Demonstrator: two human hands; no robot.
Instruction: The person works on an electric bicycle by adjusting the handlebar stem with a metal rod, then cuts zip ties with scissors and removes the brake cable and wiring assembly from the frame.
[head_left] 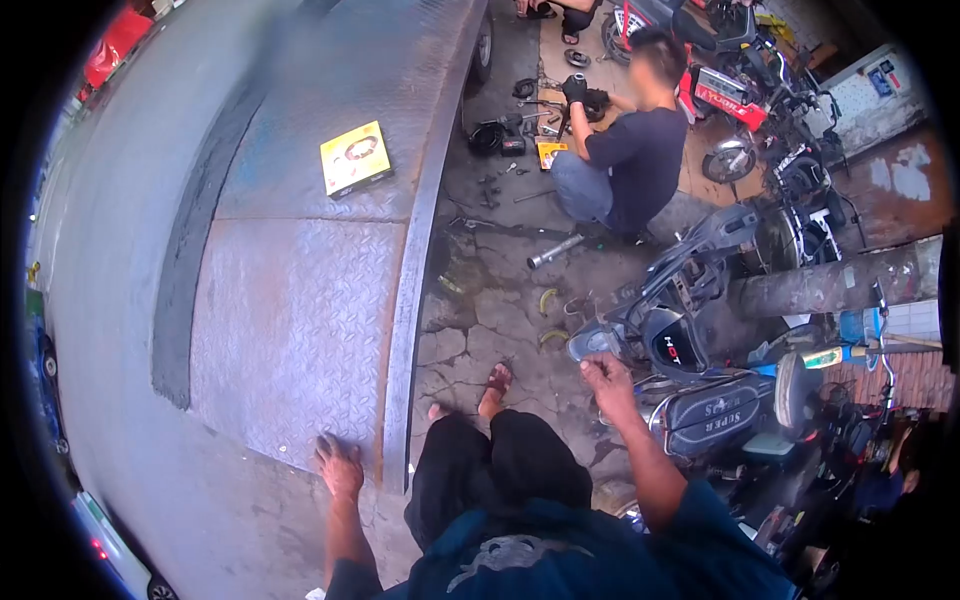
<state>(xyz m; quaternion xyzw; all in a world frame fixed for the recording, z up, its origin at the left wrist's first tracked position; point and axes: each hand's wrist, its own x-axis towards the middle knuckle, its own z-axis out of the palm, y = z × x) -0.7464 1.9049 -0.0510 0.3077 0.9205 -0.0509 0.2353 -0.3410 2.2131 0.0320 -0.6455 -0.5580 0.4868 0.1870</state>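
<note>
My left hand (338, 467) rests on the near edge of a metal tread-plate platform (290, 330), its fingers spread on the surface with nothing held. Over the ground on the right, my right hand (609, 388) is raised beside a dark motorbike body (680, 345); its thumb and fingertips are pressed together, and anything between them is too small to make out. A yellow box (356, 158) lies farther up on the platform.
A crouching co-worker (640, 150) handles parts among scattered tools near a second yellow box (551, 154). A metal tube (555, 252) lies on the cracked ground. Motorbikes line the right side; a white car (115, 540) is at lower left.
</note>
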